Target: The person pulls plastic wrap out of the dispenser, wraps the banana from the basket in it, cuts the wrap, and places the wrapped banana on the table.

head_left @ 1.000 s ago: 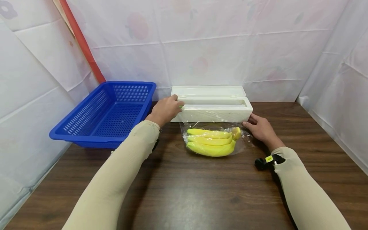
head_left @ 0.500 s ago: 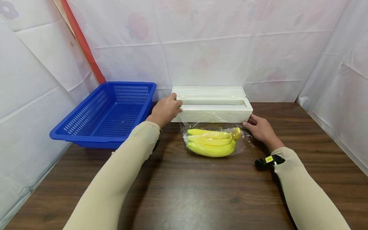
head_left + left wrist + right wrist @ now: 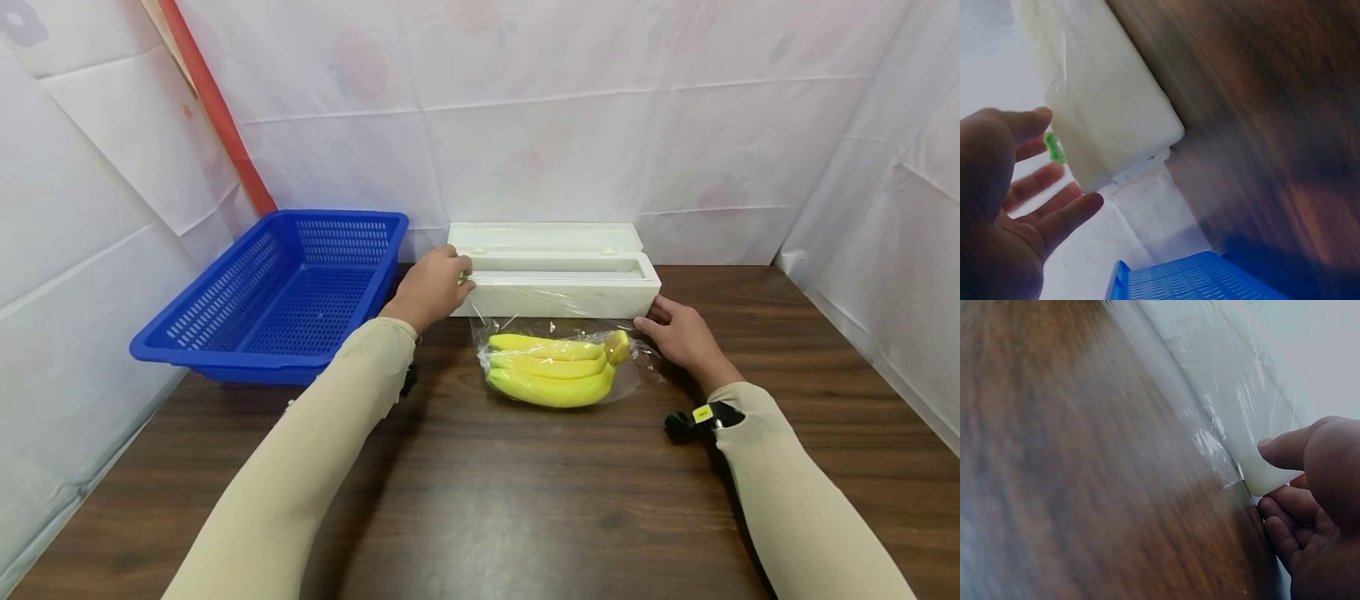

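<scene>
A white plastic cling film dispenser (image 3: 570,298) stands at the back of the table, its lid (image 3: 545,237) raised. Clear film hangs from its front over a bunch of bananas (image 3: 555,372) on the table. At the dispenser's left end is my left hand (image 3: 431,286), fingers spread and gently bent around a small green slider (image 3: 1054,147) on the edge; thumb and fingers stand apart, fingertips by the corner. My right hand (image 3: 684,338) holds the right lower corner, thumb on the front and fingers behind the end. In the right wrist view, film (image 3: 1213,444) wrinkles along the front.
A blue perforated basket (image 3: 225,364) stands to the left, near my left forearm. The wooden table (image 3: 510,492) extends in front of the bananas. Pale cloth walls enclose the back and sides, with a red strip (image 3: 217,108) at the back left corner.
My left hand and the green slider have shifted slightly left along the dispenser's edge. The right hand, dispenser and bananas keep their places.
</scene>
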The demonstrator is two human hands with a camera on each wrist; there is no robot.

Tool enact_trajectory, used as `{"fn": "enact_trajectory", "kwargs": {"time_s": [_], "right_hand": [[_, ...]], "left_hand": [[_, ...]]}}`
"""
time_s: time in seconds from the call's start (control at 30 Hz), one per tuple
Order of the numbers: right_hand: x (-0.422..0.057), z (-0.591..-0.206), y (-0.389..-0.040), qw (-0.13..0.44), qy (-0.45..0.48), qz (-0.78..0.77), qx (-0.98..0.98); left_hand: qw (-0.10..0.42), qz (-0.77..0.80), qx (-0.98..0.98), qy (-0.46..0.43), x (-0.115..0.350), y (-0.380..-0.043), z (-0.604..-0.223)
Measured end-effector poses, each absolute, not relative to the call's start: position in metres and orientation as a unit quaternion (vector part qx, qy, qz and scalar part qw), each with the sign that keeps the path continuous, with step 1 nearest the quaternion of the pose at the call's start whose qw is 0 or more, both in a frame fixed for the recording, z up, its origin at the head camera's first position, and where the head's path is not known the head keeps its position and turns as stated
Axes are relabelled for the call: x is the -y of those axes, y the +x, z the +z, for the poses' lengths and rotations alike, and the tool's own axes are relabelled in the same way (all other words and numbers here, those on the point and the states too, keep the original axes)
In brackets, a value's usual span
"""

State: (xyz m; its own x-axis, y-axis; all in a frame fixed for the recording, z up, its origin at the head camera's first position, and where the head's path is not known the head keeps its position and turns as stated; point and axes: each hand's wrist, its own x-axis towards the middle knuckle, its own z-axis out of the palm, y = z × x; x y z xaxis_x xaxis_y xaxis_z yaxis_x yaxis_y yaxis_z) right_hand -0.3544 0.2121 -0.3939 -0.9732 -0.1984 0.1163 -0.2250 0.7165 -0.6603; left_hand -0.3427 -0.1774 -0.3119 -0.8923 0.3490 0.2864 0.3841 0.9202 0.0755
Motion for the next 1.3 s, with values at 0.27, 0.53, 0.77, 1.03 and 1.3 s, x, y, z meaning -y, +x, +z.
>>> {"fn": "enact_trajectory", "kwargs": {"time_s": [0.27, 0.53, 0.77, 1.03, 1.3], "right_hand": [[-0.213, -0.394, -0.353, 0.019, 0.117, 0.358, 0.926], [-0.213, -0.395, -0.354, 0.022, 0.119, 0.364, 0.924], [-0.214, -0.393, -0.354, 0.026, 0.121, 0.359, 0.925], [-0.213, -0.392, -0.352, 0.023, 0.121, 0.359, 0.925], [-0.213, -0.392, -0.351, 0.017, 0.113, 0.359, 0.926]], "left_hand": [[0.163, -0.125, 0.971, -0.126, 0.175, -0.342, -0.318], [0.187, -0.164, 0.966, -0.071, 0.168, -0.344, -0.317], [0.173, -0.204, 0.963, -0.035, 0.166, -0.345, -0.311], [0.172, -0.197, 0.964, -0.036, 0.167, -0.345, -0.312], [0.197, -0.192, 0.961, -0.039, 0.17, -0.343, -0.315]]}}
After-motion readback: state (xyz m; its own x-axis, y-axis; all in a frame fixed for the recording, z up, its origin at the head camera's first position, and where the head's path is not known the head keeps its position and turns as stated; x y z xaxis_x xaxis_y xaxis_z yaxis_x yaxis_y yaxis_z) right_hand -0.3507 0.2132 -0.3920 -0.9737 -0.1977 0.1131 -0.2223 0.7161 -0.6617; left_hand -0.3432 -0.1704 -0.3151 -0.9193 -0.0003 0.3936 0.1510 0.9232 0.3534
